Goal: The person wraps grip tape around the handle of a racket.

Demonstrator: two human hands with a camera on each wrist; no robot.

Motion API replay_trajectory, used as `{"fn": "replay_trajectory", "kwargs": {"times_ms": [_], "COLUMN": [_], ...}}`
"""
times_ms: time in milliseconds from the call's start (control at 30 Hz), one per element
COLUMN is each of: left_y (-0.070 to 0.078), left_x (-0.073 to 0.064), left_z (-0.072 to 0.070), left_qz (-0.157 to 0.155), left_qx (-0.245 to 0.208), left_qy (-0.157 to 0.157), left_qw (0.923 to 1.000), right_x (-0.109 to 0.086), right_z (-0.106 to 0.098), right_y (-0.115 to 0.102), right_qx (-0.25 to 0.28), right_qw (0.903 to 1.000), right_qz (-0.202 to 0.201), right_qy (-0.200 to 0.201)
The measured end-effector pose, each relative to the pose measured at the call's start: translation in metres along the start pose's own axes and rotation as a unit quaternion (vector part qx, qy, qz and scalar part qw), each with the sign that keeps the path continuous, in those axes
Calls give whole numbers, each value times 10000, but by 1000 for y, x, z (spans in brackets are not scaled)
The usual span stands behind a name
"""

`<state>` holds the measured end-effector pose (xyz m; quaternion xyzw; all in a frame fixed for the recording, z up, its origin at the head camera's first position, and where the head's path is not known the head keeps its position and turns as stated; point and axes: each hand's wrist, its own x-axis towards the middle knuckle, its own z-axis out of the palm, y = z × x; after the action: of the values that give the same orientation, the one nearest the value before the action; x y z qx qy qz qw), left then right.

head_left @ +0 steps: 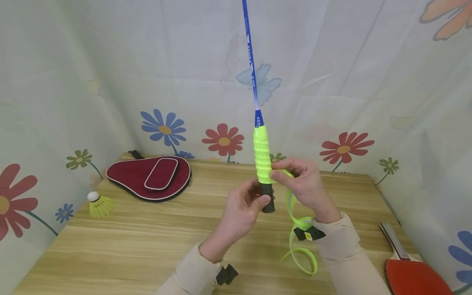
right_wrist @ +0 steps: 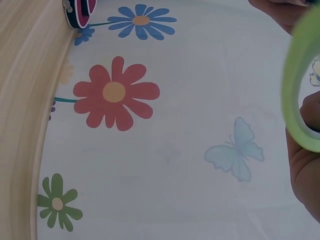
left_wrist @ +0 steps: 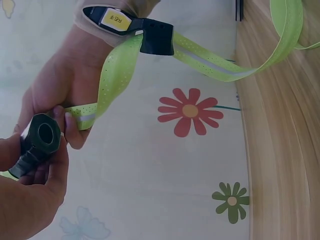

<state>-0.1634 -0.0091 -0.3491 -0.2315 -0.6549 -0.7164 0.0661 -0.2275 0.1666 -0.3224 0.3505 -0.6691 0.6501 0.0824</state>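
A blue badminton racket (head_left: 259,118) is held upright over the table, its head out of view above. Neon yellow-green grip tape (head_left: 262,153) covers the upper handle in overlapping turns, while the lower end (head_left: 268,200) shows black. My left hand (head_left: 241,207) grips that black end between thumb and fingers; the left wrist view shows the butt (left_wrist: 45,134) end-on. At the lower edge of the wrapped part, my right hand (head_left: 304,182) pinches the tape. From there the loose tape (left_wrist: 117,75) curls down past the right wrist towards the table.
A dark red paddle case (head_left: 129,174) lies at the back left of the wooden table (head_left: 147,237). Near the left edge is a yellow shuttlecock (head_left: 100,206) with a white tip. A red table tennis paddle (head_left: 414,276) lies at the front right. Flower-printed cloth (head_left: 191,90) surrounds the table.
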Motion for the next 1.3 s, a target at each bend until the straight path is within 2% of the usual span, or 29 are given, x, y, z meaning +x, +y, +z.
{"fn": "replay_trajectory", "kwargs": {"times_ms": [300,433,600,700,867,1033,1167,1300], "left_y": [2,3,5,5,9,11,9,6], "left_x": [0,0,1,1,4,5,5,5], "left_z": [0,-3,-9,-11,-12,-10,-3,1], "left_qz": [-110,-89,-154,-159,-230,-439,-703,-746], "left_qx": [-31,64,236,339,197,-162,-4,297], "left_qy": [-261,-715,-1370,-1615,-1793,-1518,-869,-132], "left_qw": [9996,9974,9902,9862,9833,9873,9937,9967], "right_x": [3,4,2,-1,-4,-5,-6,-8], "right_z": [-5,-7,-12,-13,-9,-1,8,14], "right_y": [5,6,6,5,4,5,7,7], "right_qx": [287,222,129,167,425,468,256,-128], "right_qw": [9986,9956,9893,9887,9921,9950,9955,9950], "right_qz": [-246,-410,-378,-484,-666,-740,-904,-975], "right_qy": [-379,-807,-1402,-1411,-975,-480,-98,191]}}
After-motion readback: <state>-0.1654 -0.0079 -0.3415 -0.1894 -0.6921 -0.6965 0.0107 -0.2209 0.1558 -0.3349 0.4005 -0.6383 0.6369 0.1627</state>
